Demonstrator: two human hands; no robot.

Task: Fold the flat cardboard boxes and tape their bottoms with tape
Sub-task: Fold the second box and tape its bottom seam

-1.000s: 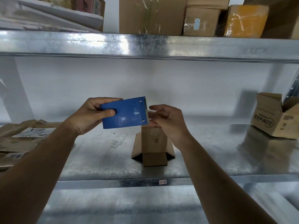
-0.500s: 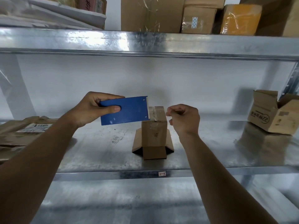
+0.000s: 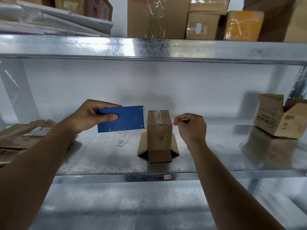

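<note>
Hands apart now | right hand (image 3: 191,126) off box (image 3: 159,130) | left hand (image 3: 90,116) holds dispenser (image 3: 122,119)

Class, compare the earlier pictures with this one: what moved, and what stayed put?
The right hand left the small upright cardboard box and drew back rightward, fingers curled. The left hand still grips the blue tape dispenser beside the box, which stands unmoved.

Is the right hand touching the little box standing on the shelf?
No, the right hand hangs curled beside the small box with a clear gap between them.
</note>
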